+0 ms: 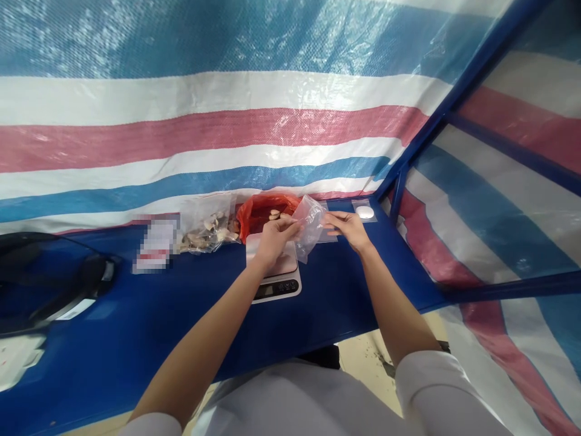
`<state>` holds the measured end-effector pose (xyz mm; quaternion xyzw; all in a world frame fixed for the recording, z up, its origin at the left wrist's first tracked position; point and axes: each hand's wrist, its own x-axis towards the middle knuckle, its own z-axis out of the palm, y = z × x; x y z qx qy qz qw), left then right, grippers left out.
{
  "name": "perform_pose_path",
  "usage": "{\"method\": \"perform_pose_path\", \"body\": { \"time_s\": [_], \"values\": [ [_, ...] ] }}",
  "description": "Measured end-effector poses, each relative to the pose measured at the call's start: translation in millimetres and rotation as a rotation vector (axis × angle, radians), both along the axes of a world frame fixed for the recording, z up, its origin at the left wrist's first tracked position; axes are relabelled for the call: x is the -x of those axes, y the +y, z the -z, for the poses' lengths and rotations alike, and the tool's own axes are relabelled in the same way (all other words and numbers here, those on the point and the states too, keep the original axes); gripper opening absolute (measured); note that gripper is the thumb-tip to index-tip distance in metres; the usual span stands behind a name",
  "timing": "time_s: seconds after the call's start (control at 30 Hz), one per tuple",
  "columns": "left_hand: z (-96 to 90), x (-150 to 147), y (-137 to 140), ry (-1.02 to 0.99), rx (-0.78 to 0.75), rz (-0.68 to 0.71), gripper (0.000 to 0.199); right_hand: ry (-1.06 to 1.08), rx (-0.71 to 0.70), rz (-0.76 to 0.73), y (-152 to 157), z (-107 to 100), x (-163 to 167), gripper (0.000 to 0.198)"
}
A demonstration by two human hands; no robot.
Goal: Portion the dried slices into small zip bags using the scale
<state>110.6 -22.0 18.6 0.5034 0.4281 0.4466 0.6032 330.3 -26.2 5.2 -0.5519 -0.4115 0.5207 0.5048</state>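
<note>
Whitish top [290, 402], elbow-length sleeves [436, 384], bare forearms [393, 300].

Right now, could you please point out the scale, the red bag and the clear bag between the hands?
Scale [284, 264]: head view, on its top plate.
Red bag [246, 219]: head view, on its left wall.
Clear bag [310, 232]: head view, middle of its plastic.

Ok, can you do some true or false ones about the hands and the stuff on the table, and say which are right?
1. The clear plastic bag is between the left hand and the right hand. True.
2. The left hand wears a glove. False: it is bare.
3. The red bag is beyond the scale. True.
4. The table is yellow. False: the table is blue.
5. The sheet behind has stripes. True.
</note>
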Motion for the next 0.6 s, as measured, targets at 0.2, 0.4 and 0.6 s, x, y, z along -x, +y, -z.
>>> {"method": "perform_pose_path", "body": {
  "time_s": [0.2,0.4,0.6],
  "values": [
    [13.2,-17,-2,0.034,0.062,0.019,0.03,0.011,-0.001,0.038,14,6,-17,0.047],
    [16.7,-16,1,0.338,-0.143,-0.038,0.021,-0.061,0.056,0.016,36,7,-43,0.037],
    [18.6,-25,-5,0.767,-0.752,0.003,0.023,-0.207,0.12,-0.07,64,3,-69,0.027]
  ]
}}
